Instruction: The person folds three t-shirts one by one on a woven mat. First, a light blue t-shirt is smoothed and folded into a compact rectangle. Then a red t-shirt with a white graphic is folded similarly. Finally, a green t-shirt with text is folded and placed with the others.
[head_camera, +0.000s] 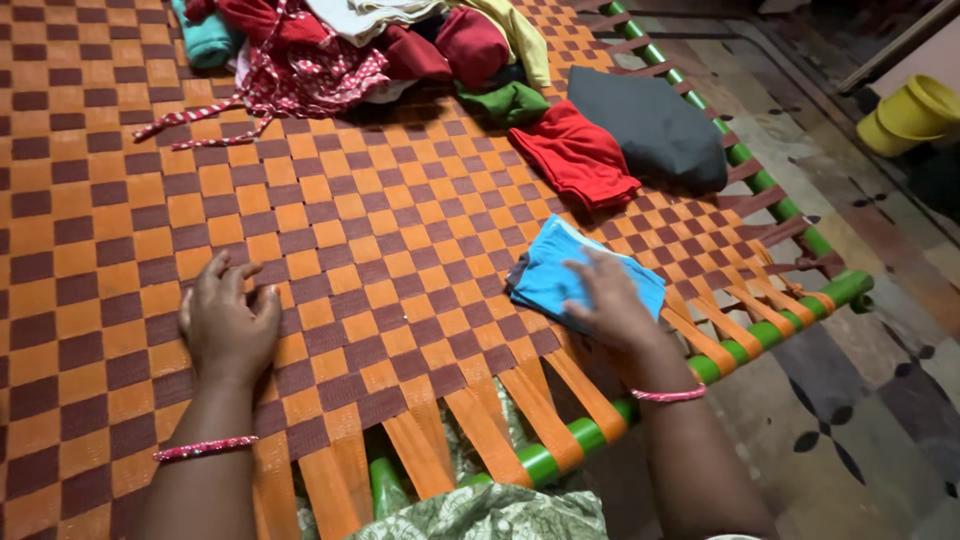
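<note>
I see my right hand (612, 305) lying flat on a folded blue cloth (580, 275), fingers (590, 270) spread and pressing down on its top; they grip nothing, only rest on the fabric. The blue cloth sits on the woven cot (380, 230), on its near right part, close to where the orange straps run out to the green frame rail (700, 368). A pink bangle (668, 395) circles that wrist.

My left hand (228, 322) rests palm down on the bare orange-and-brown weave, on the near left, well apart from the blue cloth. Its fingers are open and slightly spread, holding nothing. A pink bangle is on that wrist too.

Farther off on the right, a folded red cloth (578, 155) lies on the cot, and just beyond it, touching it, a dark grey folded cloth (650, 125) sits by the far right rail. At the far edge, a loose heap of clothes (370, 45) is piled up: red, white, yellow, green and a teal piece, with a red patterned garment whose ties trail out to the left.

On the patterned floor (860, 420) to the far right stands a yellow bucket (910, 115). At the very near edge I see green patterned fabric (490, 515).
</note>
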